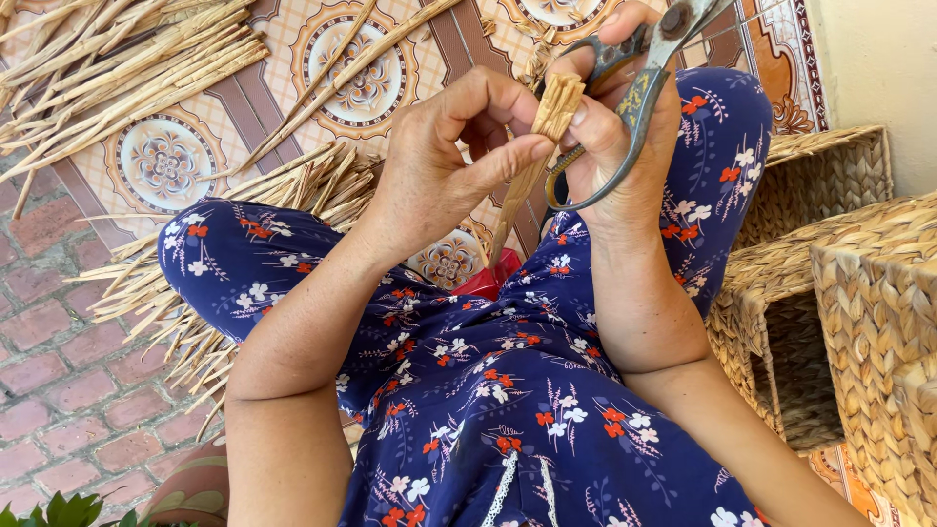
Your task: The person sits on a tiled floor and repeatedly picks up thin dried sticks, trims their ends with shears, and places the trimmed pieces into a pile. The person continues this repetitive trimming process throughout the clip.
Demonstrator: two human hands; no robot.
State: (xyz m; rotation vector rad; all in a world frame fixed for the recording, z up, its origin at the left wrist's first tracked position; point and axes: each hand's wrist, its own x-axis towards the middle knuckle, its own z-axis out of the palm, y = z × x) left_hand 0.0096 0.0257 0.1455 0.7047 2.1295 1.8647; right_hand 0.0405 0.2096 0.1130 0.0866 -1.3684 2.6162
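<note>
Woven baskets [830, 293], straw-coloured, stand right of the right hand, two or three nested close, open mouths facing the person; rigid-looking braid, probably light for their bulk.

Patterned mat [293, 88] with round medallions lies beyond both hands, brick floor [59, 371] off to the left of the left forearm.

Dried stalk piles: one heap [117, 68] far up-left of the left hand, another heap [244, 244] just below-left of it, running under the person's knee in blue floral fabric [488, 390]. A couple of loose long stalks [332, 88] cross the mat above the left hand.

Left hand [449, 166]: closed in a pinch, thumb and forefinger clamped on the dried stalk [547, 127], near its upper end.

Right hand [625, 137]: wrapped around the scissors [634, 88], fingers through the handle loops, thumb also pressing the stalk's top. Blades run up out of view, so open or closed unclear.

Dried stalk sits between the two hands, upper end folded or bunched thick, thin tail hanging down toward the lap.

Handling judgement: stalk looks very light, dry, fibrous, stiff along its length yet bendable; likely to split or crack if bent sharply. Not slippery, ridged surface. Best grip seems the thick bunched end, pinched flat between finger pads, where it is held now; the thin tail would flex and slip away.
</note>
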